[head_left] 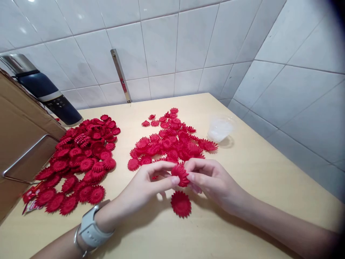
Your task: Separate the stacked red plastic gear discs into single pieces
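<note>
Flower (180, 175) between left grip (147, 182) and right grip (214, 180).

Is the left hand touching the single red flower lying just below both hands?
Apart. The head view shows a strip of bare tabletop between the left hand and the left edge of that red flower.

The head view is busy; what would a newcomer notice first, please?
Probably the red flower-shaped pieces: a left pile and a centre pile on the tabletop. In front, the left hand and right hand hold a red piece. A dark blue flask is far left.
</note>
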Tool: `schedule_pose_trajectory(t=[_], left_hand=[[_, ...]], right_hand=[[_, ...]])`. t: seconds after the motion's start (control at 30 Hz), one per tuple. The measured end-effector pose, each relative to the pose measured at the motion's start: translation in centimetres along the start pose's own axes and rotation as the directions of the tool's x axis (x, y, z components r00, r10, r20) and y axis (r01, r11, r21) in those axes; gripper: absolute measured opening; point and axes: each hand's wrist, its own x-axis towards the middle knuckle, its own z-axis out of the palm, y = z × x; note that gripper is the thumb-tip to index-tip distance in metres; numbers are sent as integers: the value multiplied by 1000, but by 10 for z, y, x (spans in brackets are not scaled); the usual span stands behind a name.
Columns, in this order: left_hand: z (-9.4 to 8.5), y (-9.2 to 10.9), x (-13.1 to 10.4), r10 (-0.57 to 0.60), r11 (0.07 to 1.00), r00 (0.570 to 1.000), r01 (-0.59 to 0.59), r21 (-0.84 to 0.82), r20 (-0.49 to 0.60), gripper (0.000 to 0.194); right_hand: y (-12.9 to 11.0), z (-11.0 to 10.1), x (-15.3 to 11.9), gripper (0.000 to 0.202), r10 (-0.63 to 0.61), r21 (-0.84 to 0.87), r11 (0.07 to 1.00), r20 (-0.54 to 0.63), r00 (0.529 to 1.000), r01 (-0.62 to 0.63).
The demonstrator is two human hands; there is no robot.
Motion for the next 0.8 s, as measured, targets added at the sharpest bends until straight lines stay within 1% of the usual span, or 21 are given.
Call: schedule_pose_trajectory(t=[0.07,0.1,0.17,0.3,0.33,0.37,0.4,0.43,0.47,0.5,0.53,0.57,0.6,0.63,0.67,0.7,0.73,0.8], left_hand=[[0,0,0,22,999,999,-22,-24,23,11],[0,0,0,40,998,999,-39,-44,18,8],[1,1,-1,57,993,998,-56,-99,1,5],[4,1,-2,54,989,997,-47,-142,47,4],[4,1,-1,51,988,998,-44,-147,42,4],[4,-1,0,39,987,999,-36,-157,17,7],[4,-3,1,19,985,1000,-22,-174,-22,11],[3,-4,2,-4,979,998,-9,-201,-67,15],[3,-6,3,-29,972,994,4,-236,-102,19],[2,-7,4,-53,964,992,21,-266,-114,24],[1,-7,5,-73,958,992,42,-285,-100,31],[1,-7,5,-88,955,994,66,-288,-62,38],[1,-6,4,-97,958,995,91,-273,-12,43],[2,-5,3,-106,964,994,112,-240,36,46],[3,-4,2,-112,973,991,123,-196,67,47],[4,-3,1,-112,980,991,122,-157,70,46],[6,-2,0,-113,985,992,118,-125,53,45],[9,-3,-1,-112,990,994,111,-85,-8,40]], right_hand=[[-1,2,0,14,-8,-56,998,-10,1000,8],[-2,4,0,15,-16,-84,996,-23,1000,14],[-4,6,-1,15,-33,-125,992,-38,999,28],[-5,8,-2,14,-55,-189,981,-29,998,48],[-5,8,-2,14,-80,-233,970,-45,996,67],[-5,8,-2,13,-130,-304,947,-74,989,102],[-4,7,-2,12,-215,-406,900,-100,972,157],[-4,6,-2,11,-331,-534,813,-95,939,233],[-4,4,-2,11,-463,-669,669,-35,886,323],[-4,3,-2,12,-577,-782,465,88,812,415],[-5,1,-3,14,-641,-840,224,256,723,495],[-6,0,-3,15,-640,-835,-11,429,638,550],[-6,-1,-4,16,-595,-789,-201,569,567,580],[-7,-1,-4,17,-540,-735,-334,662,519,590],[-7,-2,-5,17,-495,-693,-418,716,492,588],[-7,-1,-6,17,-465,-667,-462,744,480,585],[-7,-1,-8,17,-448,-654,-484,756,477,582],[-5,0,-9,15,-435,-652,-492,758,486,577]])
